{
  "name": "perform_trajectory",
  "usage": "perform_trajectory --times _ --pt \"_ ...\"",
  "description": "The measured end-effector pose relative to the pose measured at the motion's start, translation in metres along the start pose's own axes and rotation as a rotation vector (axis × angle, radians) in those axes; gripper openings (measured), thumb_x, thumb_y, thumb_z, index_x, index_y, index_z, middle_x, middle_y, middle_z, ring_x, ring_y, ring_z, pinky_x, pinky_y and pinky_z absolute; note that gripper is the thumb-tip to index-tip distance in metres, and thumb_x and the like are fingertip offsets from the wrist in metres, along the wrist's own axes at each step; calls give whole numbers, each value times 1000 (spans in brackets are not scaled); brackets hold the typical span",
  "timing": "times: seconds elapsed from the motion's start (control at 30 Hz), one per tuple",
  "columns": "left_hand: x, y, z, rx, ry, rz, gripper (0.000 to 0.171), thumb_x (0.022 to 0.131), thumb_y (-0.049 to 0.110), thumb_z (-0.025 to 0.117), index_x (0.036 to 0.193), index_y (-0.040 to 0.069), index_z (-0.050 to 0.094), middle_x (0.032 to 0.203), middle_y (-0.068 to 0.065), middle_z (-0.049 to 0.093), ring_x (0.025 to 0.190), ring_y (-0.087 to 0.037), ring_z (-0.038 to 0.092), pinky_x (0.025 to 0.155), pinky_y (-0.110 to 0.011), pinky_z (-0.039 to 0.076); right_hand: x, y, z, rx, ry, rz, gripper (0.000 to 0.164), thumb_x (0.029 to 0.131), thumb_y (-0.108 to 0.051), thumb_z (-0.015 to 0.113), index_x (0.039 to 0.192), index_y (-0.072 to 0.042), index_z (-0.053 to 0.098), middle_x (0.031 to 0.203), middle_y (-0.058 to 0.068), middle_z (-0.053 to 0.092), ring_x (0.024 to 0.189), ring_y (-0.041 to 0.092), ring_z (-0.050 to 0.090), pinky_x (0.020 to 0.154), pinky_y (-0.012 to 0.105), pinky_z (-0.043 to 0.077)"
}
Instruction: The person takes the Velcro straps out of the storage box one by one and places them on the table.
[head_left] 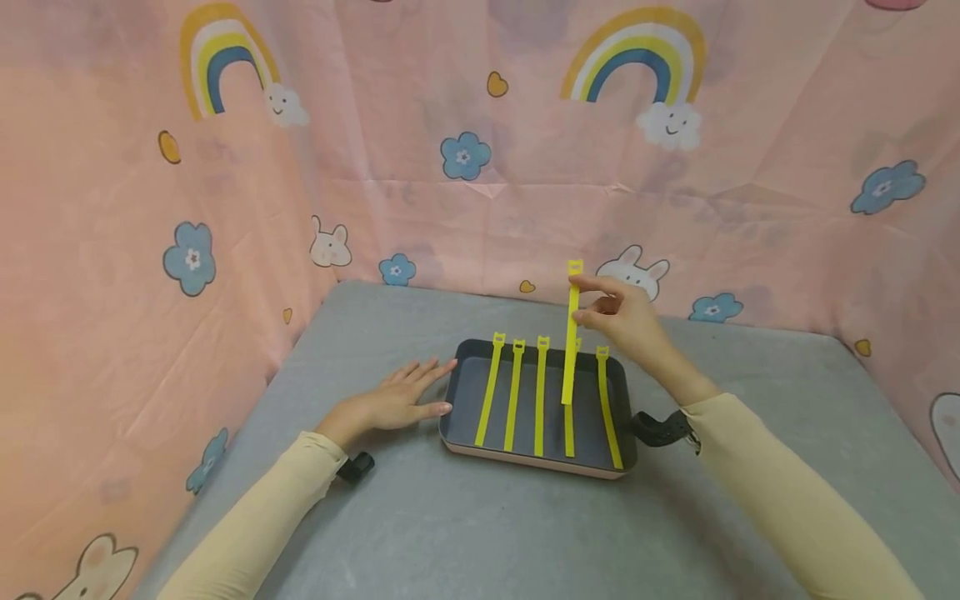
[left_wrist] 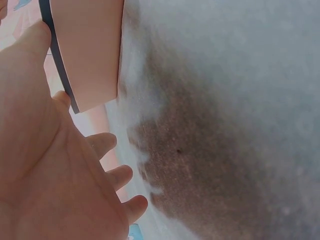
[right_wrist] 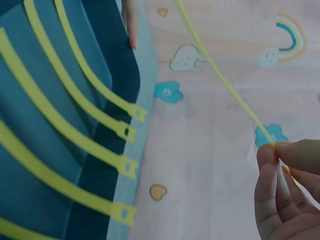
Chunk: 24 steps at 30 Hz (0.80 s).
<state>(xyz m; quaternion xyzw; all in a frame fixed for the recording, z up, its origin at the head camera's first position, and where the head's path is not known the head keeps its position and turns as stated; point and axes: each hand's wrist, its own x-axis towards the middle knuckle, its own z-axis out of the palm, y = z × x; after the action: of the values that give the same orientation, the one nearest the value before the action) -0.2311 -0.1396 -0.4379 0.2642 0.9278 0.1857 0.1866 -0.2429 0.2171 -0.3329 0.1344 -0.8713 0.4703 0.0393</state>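
Observation:
A yellow strap-style cable tie (head_left: 571,358) hangs nearly upright over the tray, pinched near its slotted head between the thumb and fingers of my right hand (head_left: 626,321). In the right wrist view the held tie (right_wrist: 225,82) appears as a thin slanting line. Below it is a rectangular tray (head_left: 468,392), dark inside and pinkish outside. Several more yellow cable ties (head_left: 540,400) lie side by side in it, their slotted heads over the far rim. My left hand (head_left: 390,400) is spread at the tray's left end, thumb and index fingertips right at the rim; the left wrist view shows the tray's pink side (left_wrist: 90,50).
Grey cloth (head_left: 420,525) covers the table under the tray. Pink patterned fabric (head_left: 390,133) rises behind and along both sides. A black strap mount (head_left: 660,428) sits at my right wrist, another black piece (head_left: 356,467) at my left.

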Motion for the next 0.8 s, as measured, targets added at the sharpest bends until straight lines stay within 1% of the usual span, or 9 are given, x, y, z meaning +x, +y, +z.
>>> perform_trajectory --times 0.13,0.23,0.33,0.4,0.53,0.67,0.7,0.8 --pt "0 1 -1 4 -3 1 74 91 66 37 150 42 -1 162 -5 1 149 -37 2 116 -63 7 -8 7 -14 -3 27 25 47 87 -26 68 132 -32 54 127 -1 58 82 5 65 76 16 51" --pt "0 2 -1 5 -3 2 75 91 66 37 150 42 0 162 -5 1 149 -37 2 116 -62 7 -15 15 -25 15 31 44 48 87 -28 68 133 -31 53 128 -2 56 83 -1 65 78 17 52" --pt "0 2 0 9 1 4 75 91 66 38 150 41 1 162 -6 3 149 -38 2 116 -63 7 -23 23 -33 22 27 63 49 88 -29 67 135 -31 51 129 -4 54 84 0 64 78 19 53" --pt "0 1 0 16 -1 -3 75 90 67 38 150 42 0 162 -6 3 149 -38 2 116 -62 7 -30 29 -39 10 16 82 51 88 -30 66 136 -31 49 129 -6 53 85 -1 64 78 17 52" --pt "-1 1 0 17 -1 -1 76 90 68 36 150 42 -1 162 -6 2 149 -38 2 116 -62 7 -41 42 -48 -14 22 80 52 89 -28 66 138 -26 49 121 -11 54 84 1 64 75 18 52" --pt "-1 1 0 2 18 13 75 91 67 37 151 39 1 162 -8 3 148 -40 3 115 -64 7 -50 55 -56 -48 21 107 52 89 -31 65 138 -25 48 118 -15 53 84 1 64 74 19 51" --pt "-1 1 0 2 22 15 75 91 66 37 151 39 1 162 -8 3 148 -40 3 115 -64 7 -52 58 -58 -60 17 121 52 89 -33 64 138 -26 48 119 -15 52 84 1 64 74 19 51" --pt "-1 0 1 5 24 14 75 91 66 37 151 39 1 162 -9 4 148 -40 3 115 -64 6 -58 70 -61 -86 4 148 53 90 -35 63 139 -25 47 121 -8 53 84 -1 63 72 19 50"
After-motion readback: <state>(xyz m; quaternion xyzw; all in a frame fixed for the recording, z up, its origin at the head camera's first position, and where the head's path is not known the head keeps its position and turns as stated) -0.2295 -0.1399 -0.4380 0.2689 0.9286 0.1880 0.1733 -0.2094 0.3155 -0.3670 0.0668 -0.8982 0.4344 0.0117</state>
